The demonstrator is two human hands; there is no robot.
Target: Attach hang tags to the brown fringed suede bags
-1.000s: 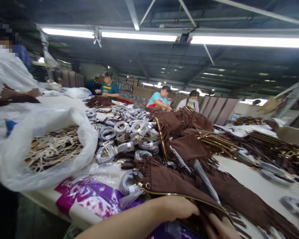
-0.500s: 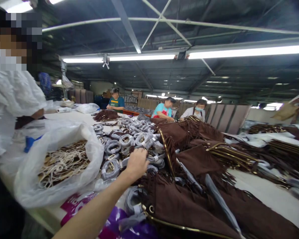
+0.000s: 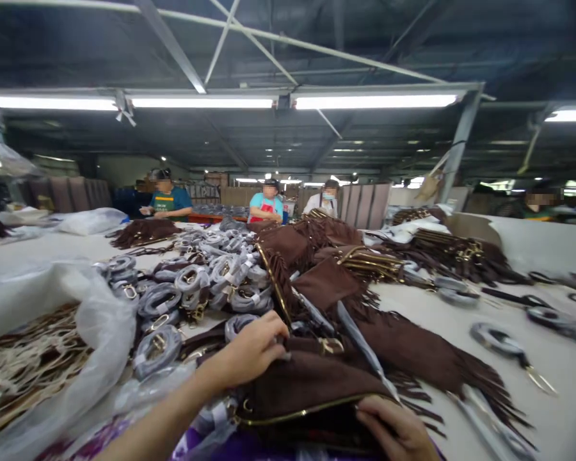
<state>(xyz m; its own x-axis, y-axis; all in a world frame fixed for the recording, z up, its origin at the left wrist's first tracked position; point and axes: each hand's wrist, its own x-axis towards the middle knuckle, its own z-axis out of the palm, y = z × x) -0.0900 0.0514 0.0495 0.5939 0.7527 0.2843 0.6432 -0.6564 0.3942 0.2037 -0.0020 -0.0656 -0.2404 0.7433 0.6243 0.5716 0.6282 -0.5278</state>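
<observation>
A dark brown fringed bag (image 3: 312, 384) with a gold zipper edge lies nearest me, its zipped side parted. My left hand (image 3: 256, 349) pinches the bag's upper left part, fingers closed. At the zipper edge on the right, my right hand (image 3: 396, 426) grips the bag between thumb and fingers. Left of the bag is a heap of coiled straps (image 3: 158, 349) in clear wrap with gold clasps. Beyond my hands, more brown fringed bags (image 3: 321, 282) are piled up.
An open plastic bag (image 3: 108, 314) of cords (image 3: 33, 365) stands at the left. Wrapped straps (image 3: 494, 336) lie on the pale table (image 3: 547, 384) at the right. Several people are at the back, one in a teal shirt (image 3: 173, 200).
The view has swung right. My left hand has moved from the strap heap onto the near brown bag. My right hand has come into view, and the bag's zipped edge is now lifted.
</observation>
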